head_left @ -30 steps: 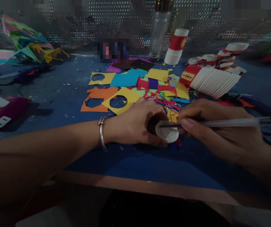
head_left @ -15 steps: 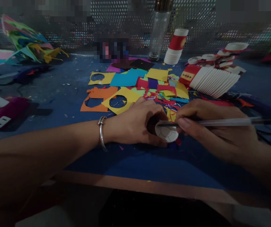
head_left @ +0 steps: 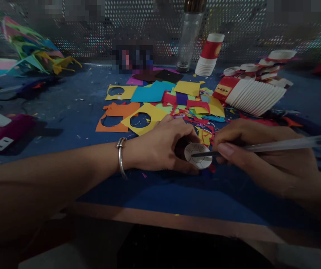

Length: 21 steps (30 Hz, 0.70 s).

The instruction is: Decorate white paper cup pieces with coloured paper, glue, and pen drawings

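My left hand point(head_left: 166, 147), with a silver bangle at its wrist, curls its thumb and fingers around a small round white paper piece point(head_left: 204, 161). Dark lines are drawn on its face; it looks like a paper cup's bottom, though its sides are hidden by my hand. In my right hand point(head_left: 261, 157) is a clear-barrelled pen point(head_left: 284, 145), pinched between thumb and fingers. The pen's dark tip lies over the middle of the white face. Just beyond both hands are coloured paper scraps point(head_left: 188, 108), and yellow paper with a round hole point(head_left: 155, 109) lies beside my left fingers.
Stacked paper cups point(head_left: 254, 95) lie at the right, below cut cup pieces point(head_left: 278, 61). Another cup stack point(head_left: 209, 54) and a clear bottle point(head_left: 188, 41) stand at the back. A purple power strip point(head_left: 11, 132) is at the left, and the blue table's front edge point(head_left: 174, 220) runs nearby.
My right hand has shifted slightly right, and the pen tip has moved from the upper left of the white face toward its middle. More short dark strokes show on it.
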### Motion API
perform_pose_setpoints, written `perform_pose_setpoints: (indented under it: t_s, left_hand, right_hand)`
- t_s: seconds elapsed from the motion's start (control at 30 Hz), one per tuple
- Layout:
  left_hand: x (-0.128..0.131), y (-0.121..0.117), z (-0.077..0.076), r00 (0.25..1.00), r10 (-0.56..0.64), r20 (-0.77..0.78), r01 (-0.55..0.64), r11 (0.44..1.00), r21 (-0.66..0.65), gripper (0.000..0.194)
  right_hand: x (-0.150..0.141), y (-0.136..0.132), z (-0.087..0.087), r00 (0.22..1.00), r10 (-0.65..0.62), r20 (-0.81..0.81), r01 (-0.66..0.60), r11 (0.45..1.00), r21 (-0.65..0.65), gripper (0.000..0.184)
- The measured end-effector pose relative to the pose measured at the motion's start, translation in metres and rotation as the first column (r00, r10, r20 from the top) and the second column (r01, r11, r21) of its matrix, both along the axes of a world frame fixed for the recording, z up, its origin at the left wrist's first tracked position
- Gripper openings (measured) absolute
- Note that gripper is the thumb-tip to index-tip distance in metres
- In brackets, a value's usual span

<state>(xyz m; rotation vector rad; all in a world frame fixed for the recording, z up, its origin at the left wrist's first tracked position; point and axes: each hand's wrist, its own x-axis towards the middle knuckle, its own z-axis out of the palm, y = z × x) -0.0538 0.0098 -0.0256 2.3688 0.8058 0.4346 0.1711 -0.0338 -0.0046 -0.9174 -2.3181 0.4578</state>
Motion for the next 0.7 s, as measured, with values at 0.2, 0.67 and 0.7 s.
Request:
perform_pose_setpoints:
  t_s: [0.2, 0.67, 0.7]
  left_hand:
    - [-0.0001, 0.0005, -0.0007, 1.000, -0.008, 0.009, 0.008, 1.000, 0.000, 0.047]
    - [0.0015, 0.0005, -0.0028, 0.999, 0.004, 0.037, -0.004, 1.000, -0.023, 0.046]
    - [0.0015, 0.0004, -0.0027, 0.999, 0.003, 0.038, -0.002, 1.000, -0.021, 0.046]
  right_hand:
    - [-0.0012, 0.0018, -0.0021, 1.000, -0.003, -0.007, 0.003, 1.000, 0.013, 0.017]
    - [-0.0012, 0.0037, 0.0004, 0.996, -0.024, -0.089, 0.028, 0.999, 0.045, 0.023]
    - [-0.0012, 0.0040, -0.0005, 0.995, -0.020, -0.099, 0.024, 0.999, 0.040, 0.022]
